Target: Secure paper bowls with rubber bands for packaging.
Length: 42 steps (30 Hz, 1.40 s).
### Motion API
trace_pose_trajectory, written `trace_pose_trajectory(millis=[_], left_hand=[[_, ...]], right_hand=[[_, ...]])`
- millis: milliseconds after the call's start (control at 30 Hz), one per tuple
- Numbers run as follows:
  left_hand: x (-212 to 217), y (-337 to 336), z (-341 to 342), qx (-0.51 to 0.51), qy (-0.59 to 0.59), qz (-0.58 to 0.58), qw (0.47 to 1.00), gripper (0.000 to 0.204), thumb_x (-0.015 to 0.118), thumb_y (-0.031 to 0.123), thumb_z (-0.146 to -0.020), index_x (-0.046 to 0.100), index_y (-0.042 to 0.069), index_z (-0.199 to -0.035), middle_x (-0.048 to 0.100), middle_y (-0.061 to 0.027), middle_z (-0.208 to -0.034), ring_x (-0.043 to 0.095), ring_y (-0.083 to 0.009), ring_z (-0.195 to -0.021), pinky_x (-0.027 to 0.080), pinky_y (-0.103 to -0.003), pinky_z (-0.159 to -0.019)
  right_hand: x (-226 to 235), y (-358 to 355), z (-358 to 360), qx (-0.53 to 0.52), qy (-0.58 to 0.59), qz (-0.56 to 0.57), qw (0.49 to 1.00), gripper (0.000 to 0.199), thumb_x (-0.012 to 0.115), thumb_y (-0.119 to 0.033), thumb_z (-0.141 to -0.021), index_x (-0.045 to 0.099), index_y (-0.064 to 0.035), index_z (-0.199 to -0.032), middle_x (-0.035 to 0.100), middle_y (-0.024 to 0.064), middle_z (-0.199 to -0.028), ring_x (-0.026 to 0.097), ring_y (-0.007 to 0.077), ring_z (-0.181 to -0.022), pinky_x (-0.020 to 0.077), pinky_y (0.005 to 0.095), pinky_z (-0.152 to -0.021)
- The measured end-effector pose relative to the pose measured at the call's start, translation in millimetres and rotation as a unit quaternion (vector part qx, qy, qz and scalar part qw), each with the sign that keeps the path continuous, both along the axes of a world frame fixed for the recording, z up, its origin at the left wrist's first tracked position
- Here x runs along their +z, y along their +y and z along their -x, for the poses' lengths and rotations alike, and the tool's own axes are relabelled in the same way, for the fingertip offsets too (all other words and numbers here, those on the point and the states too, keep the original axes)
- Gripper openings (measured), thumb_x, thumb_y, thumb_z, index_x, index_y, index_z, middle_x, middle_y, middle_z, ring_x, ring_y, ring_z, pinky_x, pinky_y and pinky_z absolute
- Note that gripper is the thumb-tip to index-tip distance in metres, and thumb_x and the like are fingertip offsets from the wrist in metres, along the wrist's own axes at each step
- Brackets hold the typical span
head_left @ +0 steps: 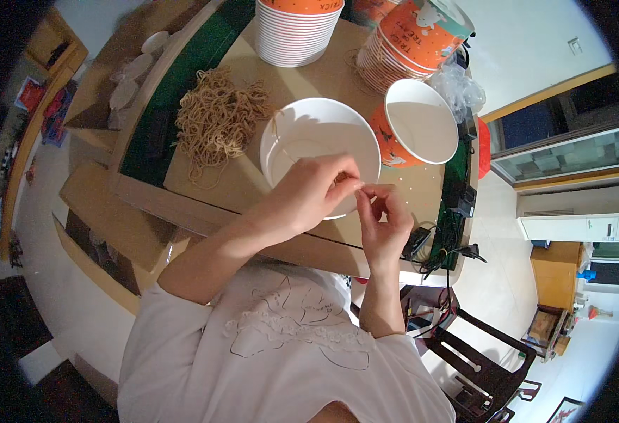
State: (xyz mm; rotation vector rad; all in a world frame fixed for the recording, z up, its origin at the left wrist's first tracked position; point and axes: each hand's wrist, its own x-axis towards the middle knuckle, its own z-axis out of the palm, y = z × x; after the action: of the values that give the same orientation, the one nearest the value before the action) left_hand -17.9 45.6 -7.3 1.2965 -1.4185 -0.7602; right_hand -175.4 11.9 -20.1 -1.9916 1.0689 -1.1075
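My left hand point(318, 185) and my right hand point(385, 220) meet at the fingertips over the near right rim of a white paper bucket point(321, 125). Both are closed in a pinch; whatever lies between the fingers is too small to make out. A thin tan strand point(275, 125) hangs over the bucket's left rim. Left of it lies a tangled heap of tan string point(218, 120). Just to the right, an orange printed paper bucket point(422, 123) with a white inside leans toward me.
A tall stack of nested paper buckets point(296, 35) stands at the back of the cardboard-covered table point(214, 201). Another orange stack point(411, 42) tilts at the back right, near clear plastic bags point(457, 88). Black cables point(436, 250) and adapters line the right edge. Cardboard boxes point(112, 218) stand at left.
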Motion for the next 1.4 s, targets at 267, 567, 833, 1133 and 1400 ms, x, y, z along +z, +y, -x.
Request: trace_pose_trajectory(millis=[267,567,833,1133,1400], left_hand=[[14,-7,-15,0.094,-0.118,0.127,0.98,0.01,0.061,0.007,-0.084,0.052,0.003,-0.087,0.058,-0.0142,-0.08,0.059,-0.0342,-0.07,0.047,-0.04,-0.063],[9,-5,-6,0.033,-0.173,0.12,0.977,0.009,0.066,0.003,-0.079,0.058,0.003,-0.085,0.057,-0.0095,-0.085,0.059,-0.0248,-0.072,0.047,-0.033,-0.062],[5,-8,-3,-0.038,-0.101,0.109,0.988,0.012,0.069,0.003,-0.078,0.06,0.002,-0.087,0.058,-0.0078,-0.083,0.058,-0.017,-0.066,0.046,-0.027,-0.056],[-2,-13,2,0.009,-0.073,0.105,0.992,0.01,0.066,0.004,-0.081,0.057,0.0,-0.083,0.06,-0.0103,-0.085,0.06,-0.023,-0.073,0.048,-0.033,-0.068],[1,-3,-3,-0.051,-0.067,-0.008,0.996,0.011,0.062,0.005,-0.085,0.055,-0.001,-0.091,0.062,-0.0097,-0.081,0.06,-0.0189,-0.074,0.047,-0.031,-0.067]], right_hand=[[-1,-1,6,-0.001,0.005,0.002,1.0,0.009,0.068,0.0,-0.08,0.063,-0.0022,-0.087,0.058,0.0024,-0.071,0.047,0.0066,-0.055,0.0387,0.0216,-0.05],[-1,-1,7,0.011,0.005,0.019,1.0,0.008,0.068,-0.001,-0.081,0.062,-0.002,-0.087,0.058,0.0038,-0.074,0.048,0.0074,-0.055,0.0391,0.0214,-0.05],[-1,-3,8,0.006,0.012,0.022,1.0,0.009,0.068,0.0,-0.08,0.063,-0.0021,-0.087,0.058,0.005,-0.076,0.048,0.0083,-0.055,0.0391,0.0222,-0.05],[0,-4,10,0.017,0.003,0.031,0.999,0.008,0.067,-0.001,-0.081,0.062,-0.0016,-0.088,0.058,0.0049,-0.077,0.048,0.0077,-0.055,0.0386,0.0216,-0.05],[-11,-4,12,-0.008,-0.063,-0.038,0.997,0.009,0.067,-0.002,-0.082,0.062,-0.0037,-0.09,0.06,0.0015,-0.076,0.046,0.0062,-0.057,0.0385,0.0207,-0.052]])
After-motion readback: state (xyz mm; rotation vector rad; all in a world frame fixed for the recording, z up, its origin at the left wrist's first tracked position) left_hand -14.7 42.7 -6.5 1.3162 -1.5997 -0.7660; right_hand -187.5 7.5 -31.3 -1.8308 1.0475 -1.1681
